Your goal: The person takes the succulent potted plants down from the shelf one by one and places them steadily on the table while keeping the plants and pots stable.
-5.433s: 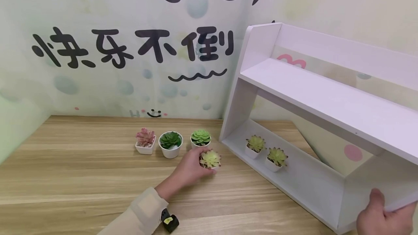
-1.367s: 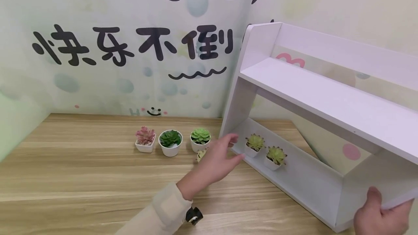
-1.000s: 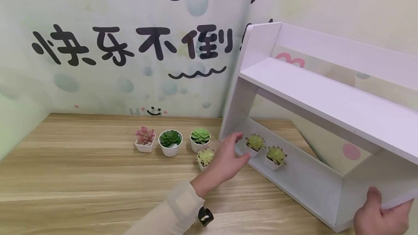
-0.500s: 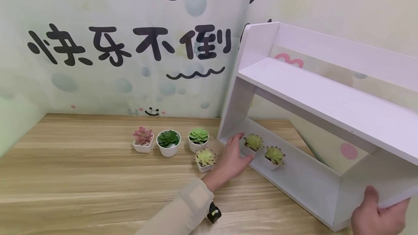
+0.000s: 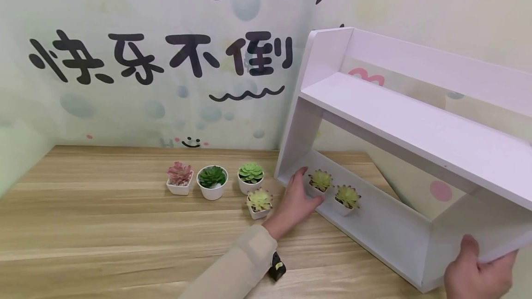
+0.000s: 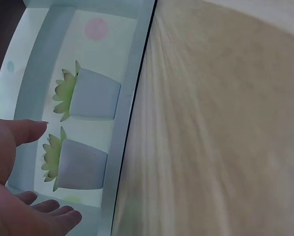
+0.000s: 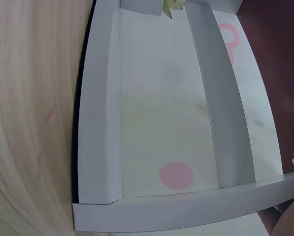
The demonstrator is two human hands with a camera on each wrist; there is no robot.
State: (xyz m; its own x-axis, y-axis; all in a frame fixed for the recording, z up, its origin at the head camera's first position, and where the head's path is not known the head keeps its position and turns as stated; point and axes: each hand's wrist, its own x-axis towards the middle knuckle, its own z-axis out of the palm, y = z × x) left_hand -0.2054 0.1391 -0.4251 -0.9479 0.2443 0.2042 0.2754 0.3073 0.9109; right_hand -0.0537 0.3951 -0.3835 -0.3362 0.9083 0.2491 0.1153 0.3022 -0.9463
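Observation:
My left hand [image 5: 293,206] reaches into the lower level of a white shelf [image 5: 390,232], at the left pale green potted succulent [image 5: 320,181]. In the left wrist view, the thumb and the spread fingers of this hand [image 6: 14,211] stand on either side of the nearer pot [image 6: 82,164], apparently apart from it. A second matching succulent [image 5: 347,196] sits just to its right. My right hand [image 5: 478,271] grips the edge of the shelf's right side panel; only part of it [image 7: 290,219] shows in the right wrist view.
On the wooden table [image 5: 104,225], left of the shelf, stand a pink succulent [image 5: 180,176], a dark green one [image 5: 212,181], a bright green one [image 5: 251,176] and a pale green one [image 5: 259,202]. A printed wall hanging [image 5: 166,105] is behind.
My left hand has let go of the pale green succulent on the table and moved right to the left pot on the shelf. The right hand keeps its grip; the view has shifted slightly.

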